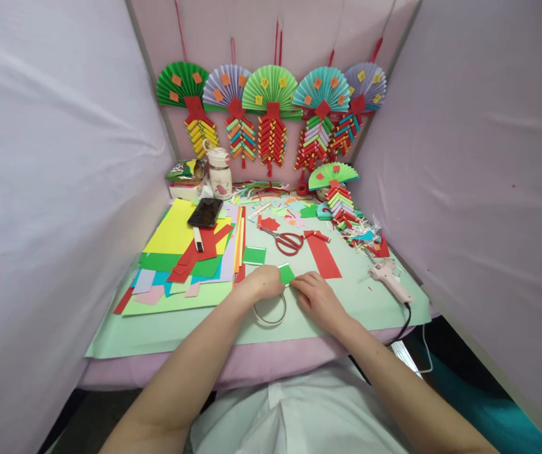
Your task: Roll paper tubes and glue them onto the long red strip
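A small green paper piece (287,275) lies between my two hands, with a pale strip along its upper edge. My left hand (265,282) is curled closed at its left edge; the fingertips are partly hidden. The fingers of my right hand (316,297) are drawn together at its lower right edge. Just below my left hand is a roll of tape (271,324), partly covered by it. Another green paper piece (254,255), with pale strips on two edges, sits up and to the left. Red-handled scissors (288,243) rest beyond my hands, beside a red paper strip (322,255).
Coloured paper sheets (167,233) are stacked at left under a black phone (205,212) and a cutter knife (198,239). A glue gun (389,280) lies at right, its cord crossing the table edge. Paper scraps (294,208), a thermos (220,173) and hanging paper fans (272,88) are behind.
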`<state>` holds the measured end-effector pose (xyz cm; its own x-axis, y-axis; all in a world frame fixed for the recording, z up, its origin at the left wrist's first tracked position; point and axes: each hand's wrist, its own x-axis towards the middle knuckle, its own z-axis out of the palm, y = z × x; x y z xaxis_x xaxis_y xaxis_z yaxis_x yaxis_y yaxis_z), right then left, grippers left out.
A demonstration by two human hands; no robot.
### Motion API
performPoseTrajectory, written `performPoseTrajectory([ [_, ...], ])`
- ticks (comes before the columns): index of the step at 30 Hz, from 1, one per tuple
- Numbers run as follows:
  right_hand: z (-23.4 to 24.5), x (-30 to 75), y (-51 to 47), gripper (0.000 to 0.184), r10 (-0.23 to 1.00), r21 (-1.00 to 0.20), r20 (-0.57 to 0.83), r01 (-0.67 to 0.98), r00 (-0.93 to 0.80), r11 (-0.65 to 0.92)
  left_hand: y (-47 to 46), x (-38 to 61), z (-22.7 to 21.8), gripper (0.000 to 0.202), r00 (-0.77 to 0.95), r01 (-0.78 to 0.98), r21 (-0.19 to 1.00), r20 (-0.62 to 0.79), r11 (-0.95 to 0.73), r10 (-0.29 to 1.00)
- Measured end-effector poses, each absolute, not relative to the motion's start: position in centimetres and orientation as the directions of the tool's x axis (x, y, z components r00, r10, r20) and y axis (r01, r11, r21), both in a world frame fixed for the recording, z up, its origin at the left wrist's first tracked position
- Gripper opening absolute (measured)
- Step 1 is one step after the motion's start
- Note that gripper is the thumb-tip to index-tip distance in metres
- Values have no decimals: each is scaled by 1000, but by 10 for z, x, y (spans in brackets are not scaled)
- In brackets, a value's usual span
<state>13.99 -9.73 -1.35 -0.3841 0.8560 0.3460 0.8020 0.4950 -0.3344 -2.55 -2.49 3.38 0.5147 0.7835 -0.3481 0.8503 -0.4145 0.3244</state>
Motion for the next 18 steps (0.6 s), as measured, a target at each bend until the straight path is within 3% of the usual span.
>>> performPoseTrajectory([
  [3, -12, 133, -100, 26, 876, -214, 289, 866, -387, 453, -26, -27, 33, 29, 530, 847, 252, -342, -468, 776],
  [9, -3, 124, -109, 14, 898, -8, 238, 923, -371, 384, -28, -34, 41, 36, 509, 861, 219, -351, -460, 786],
  [18, 8, 114, -120, 21, 925, 70, 165, 939, -343, 336, -22, -45, 44, 26, 569, 822, 231, -374, -521, 732],
])
